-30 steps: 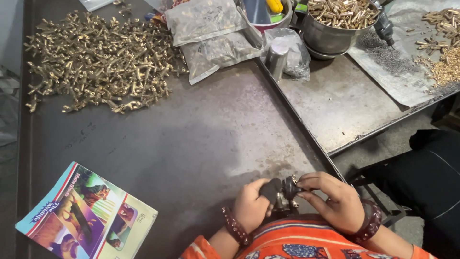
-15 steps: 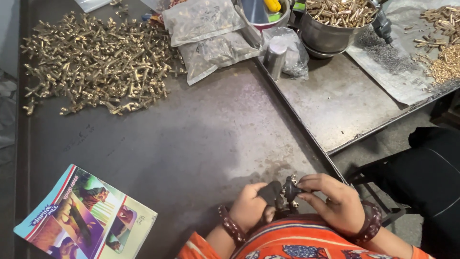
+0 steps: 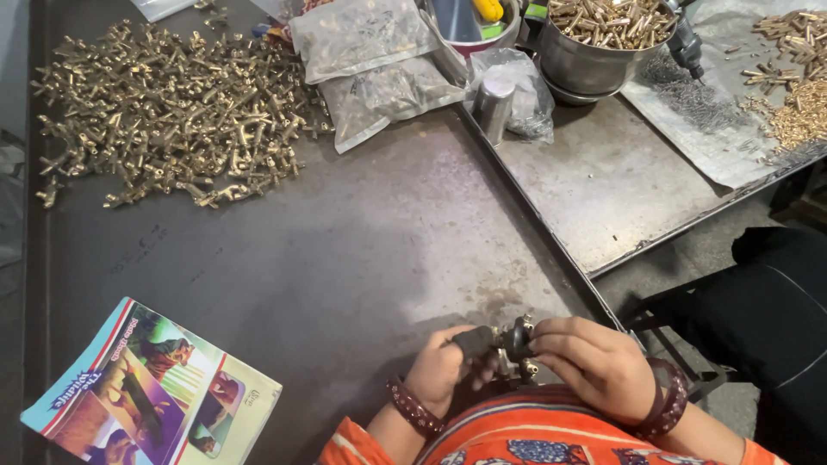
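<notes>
A small dark metal fitting with a round black knob [image 3: 508, 344] is sitting right at the near edge of the dark metal table [image 3: 345, 258], pinched between both hands. The left hand [image 3: 444, 372] is wrapping its fingers [image 3: 472, 343] around the fitting's dark left end, and the right hand [image 3: 594, 362] is closing its fingers [image 3: 551, 337] on the knob from the right. Just beyond, the table is running far and left, where a big heap of small brass fittings [image 3: 172, 120] is sprawling. A colourful printed booklet [image 3: 151, 392] is lying at the near left. Clear plastic bags of parts [image 3: 370, 60] are resting far centre, and a steel bowl full of brass pieces [image 3: 603, 39] is standing far right.
</notes>
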